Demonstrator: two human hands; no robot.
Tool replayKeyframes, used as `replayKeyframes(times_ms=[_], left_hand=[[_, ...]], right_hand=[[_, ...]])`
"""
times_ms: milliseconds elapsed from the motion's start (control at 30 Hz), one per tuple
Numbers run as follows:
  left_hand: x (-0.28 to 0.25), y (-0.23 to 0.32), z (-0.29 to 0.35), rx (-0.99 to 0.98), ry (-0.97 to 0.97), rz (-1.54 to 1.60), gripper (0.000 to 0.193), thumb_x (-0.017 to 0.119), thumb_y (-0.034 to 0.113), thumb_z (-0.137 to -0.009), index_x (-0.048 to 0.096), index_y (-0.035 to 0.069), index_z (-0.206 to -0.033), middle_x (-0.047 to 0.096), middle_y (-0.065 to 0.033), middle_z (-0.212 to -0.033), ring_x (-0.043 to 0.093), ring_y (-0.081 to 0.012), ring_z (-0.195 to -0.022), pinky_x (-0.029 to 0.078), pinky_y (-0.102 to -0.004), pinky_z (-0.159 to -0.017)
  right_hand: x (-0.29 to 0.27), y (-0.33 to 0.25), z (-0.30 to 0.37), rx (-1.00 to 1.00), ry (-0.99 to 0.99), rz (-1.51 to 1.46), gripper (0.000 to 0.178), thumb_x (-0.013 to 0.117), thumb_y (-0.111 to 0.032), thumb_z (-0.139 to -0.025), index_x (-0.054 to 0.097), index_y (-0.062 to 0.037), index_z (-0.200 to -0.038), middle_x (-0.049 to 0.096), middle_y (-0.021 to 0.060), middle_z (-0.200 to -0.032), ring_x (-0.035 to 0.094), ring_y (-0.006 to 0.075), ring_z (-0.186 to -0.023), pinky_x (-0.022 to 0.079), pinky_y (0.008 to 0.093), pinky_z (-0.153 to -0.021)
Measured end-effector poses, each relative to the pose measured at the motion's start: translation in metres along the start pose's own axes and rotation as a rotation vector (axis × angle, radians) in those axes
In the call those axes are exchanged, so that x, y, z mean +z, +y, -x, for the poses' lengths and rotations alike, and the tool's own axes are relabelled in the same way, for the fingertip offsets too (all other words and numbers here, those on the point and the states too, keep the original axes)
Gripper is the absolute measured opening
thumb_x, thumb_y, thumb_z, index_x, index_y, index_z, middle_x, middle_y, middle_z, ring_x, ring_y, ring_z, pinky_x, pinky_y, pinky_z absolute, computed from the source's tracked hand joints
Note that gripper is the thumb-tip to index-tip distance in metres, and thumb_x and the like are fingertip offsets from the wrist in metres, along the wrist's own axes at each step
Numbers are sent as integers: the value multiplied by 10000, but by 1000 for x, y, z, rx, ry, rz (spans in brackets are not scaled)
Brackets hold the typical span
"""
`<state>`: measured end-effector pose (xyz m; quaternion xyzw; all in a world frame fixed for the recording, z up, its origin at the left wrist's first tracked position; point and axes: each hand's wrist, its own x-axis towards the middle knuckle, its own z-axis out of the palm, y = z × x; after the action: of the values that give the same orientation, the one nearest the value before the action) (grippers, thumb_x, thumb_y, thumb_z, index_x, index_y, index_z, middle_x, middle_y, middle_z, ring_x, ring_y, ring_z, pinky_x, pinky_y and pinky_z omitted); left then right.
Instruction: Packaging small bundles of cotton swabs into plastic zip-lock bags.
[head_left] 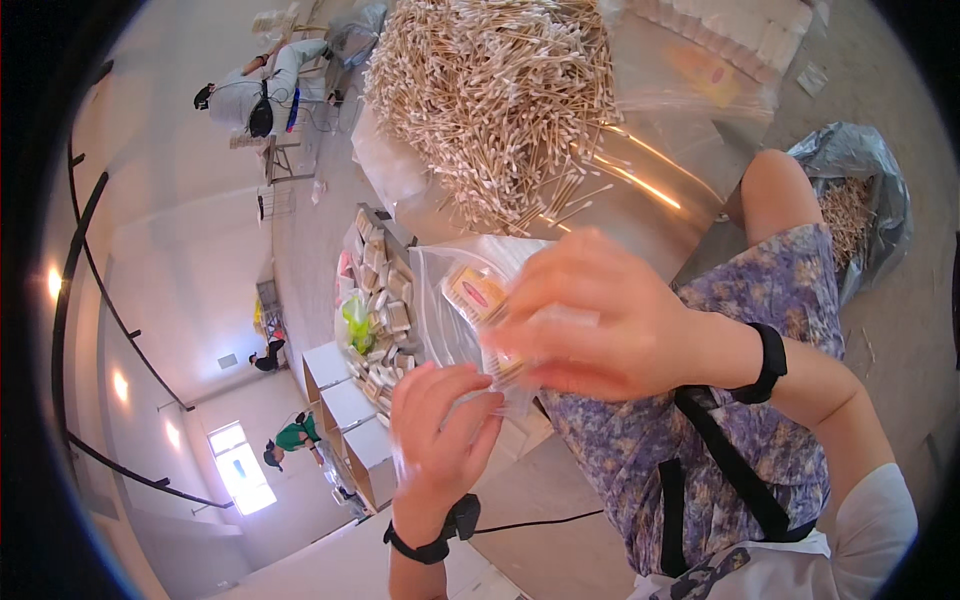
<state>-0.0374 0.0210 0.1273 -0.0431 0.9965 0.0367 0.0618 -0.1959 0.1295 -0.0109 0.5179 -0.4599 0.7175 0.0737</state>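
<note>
My left hand (pixel 440 430) has its fingers curled at the lower edge of a clear plastic bag (pixel 435 290). Across the bag's other side, my right hand (pixel 600 320) is closed on the plastic, its fingers partly smeared by motion. Between the hands, a small packet with a yellow and red label (pixel 475 295) shows through the film. What lies under my right fingers is hidden. Just above the hands, a big heap of cotton swabs (pixel 490 100) is piled on a shiny metal tabletop (pixel 660 160).
Left of my hands are many small filled packets (pixel 385 290) and a bright green piece (pixel 357 322). White boxes (pixel 345 400) stand below them. A grey bag (pixel 860 150) with loose swabs sits by my knee. Other people, one in green (pixel 297 433), work farther off.
</note>
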Motion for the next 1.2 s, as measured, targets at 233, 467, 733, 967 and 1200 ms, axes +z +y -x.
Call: replayKeyframes(times_ms=[233,467,733,967,1200], left_hand=[[3,-5,6,79,2,-17,225,715,29,-714,601,76,-903,671,-42,-948,639,-220,-905,444,-406,-909],[3,-10,-2,4,-104,89,152,697,56,-763,582,62,-861,664,-39,-892,618,-243,-794,448,-394,-846],[1,0,-26,24,-27,138,227,757,105,-672,552,39,-742,600,-148,-1163,581,-332,-1043,415,-403,-937],[15,-11,-33,-55,-131,212,315,799,172,-637,522,26,-674,430,-273,-1398,464,-436,-1253,404,-415,-1002],[19,5,-33,-199,-81,190,269,779,167,-736,566,4,-735,546,-214,-1282,578,-351,-1116,455,-375,-920]], right_hand=[[12,-7,11,-83,-335,78,280,717,-318,-752,641,-64,-841,610,35,-920,602,223,-975,374,508,-1049],[11,-9,10,-38,-391,-7,198,713,-246,-752,634,-64,-739,587,38,-867,595,218,-927,373,511,-1048],[6,-6,17,-71,-330,-26,154,714,-141,-738,651,-64,-856,621,43,-873,614,224,-883,379,499,-1024],[-19,4,13,295,119,-115,187,674,-90,-822,629,-51,-999,633,78,-962,603,202,-907,434,387,-920],[1,46,39,764,100,-341,221,640,-150,-859,577,3,-1005,622,122,-950,617,217,-882,486,326,-769]])
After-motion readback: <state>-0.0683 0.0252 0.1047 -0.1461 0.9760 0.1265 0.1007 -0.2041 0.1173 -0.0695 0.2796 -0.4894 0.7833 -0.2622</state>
